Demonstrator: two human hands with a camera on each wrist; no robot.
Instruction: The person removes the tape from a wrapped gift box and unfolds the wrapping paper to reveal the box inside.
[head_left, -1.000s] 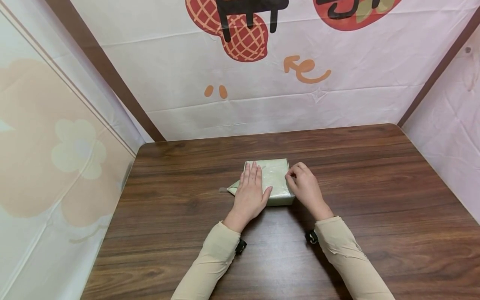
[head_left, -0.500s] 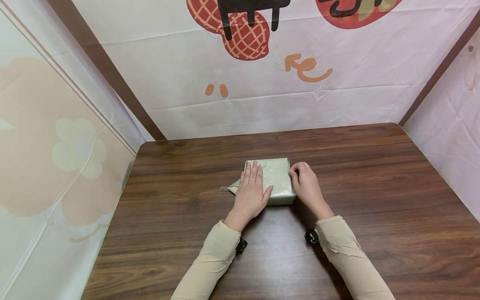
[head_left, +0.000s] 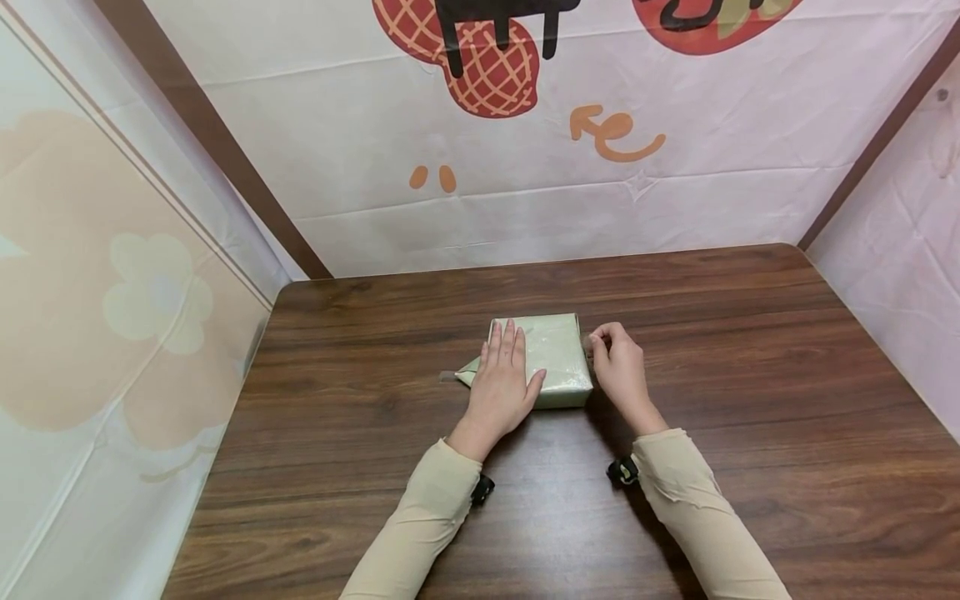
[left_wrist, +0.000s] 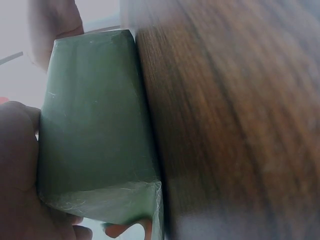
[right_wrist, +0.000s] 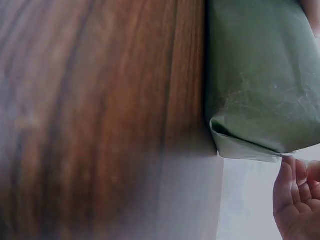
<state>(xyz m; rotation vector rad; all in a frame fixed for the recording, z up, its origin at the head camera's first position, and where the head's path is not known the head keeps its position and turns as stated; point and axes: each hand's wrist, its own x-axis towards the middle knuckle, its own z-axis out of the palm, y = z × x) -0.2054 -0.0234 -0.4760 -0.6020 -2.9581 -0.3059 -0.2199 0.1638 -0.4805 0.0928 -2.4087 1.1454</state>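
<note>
A box wrapped in pale green paper [head_left: 555, 354] lies on the table. My left hand [head_left: 498, 392] rests flat on its top left part, fingers straight and pointing away from me. From the left end sticks out a pointed paper flap [head_left: 467, 375], with a bit of clear tape [head_left: 447, 377] at its tip. My right hand [head_left: 618, 362] is just beyond the right end, thumb and fingertips pinching a clear strip of tape [head_left: 588, 341]. In the right wrist view that strip runs from the box's folded end [right_wrist: 245, 147] to the fingertips.
The dark wood-grain table [head_left: 360, 467] reaches out on all sides of the box. Printed cloth walls [head_left: 525, 208] stand at its back, left and right. Black straps [head_left: 622, 472] are on both wrists, below beige sleeves.
My right hand has moved slightly right, away from the box's end, and the clear strip now shows between them. The left hand and the box have stayed put.
</note>
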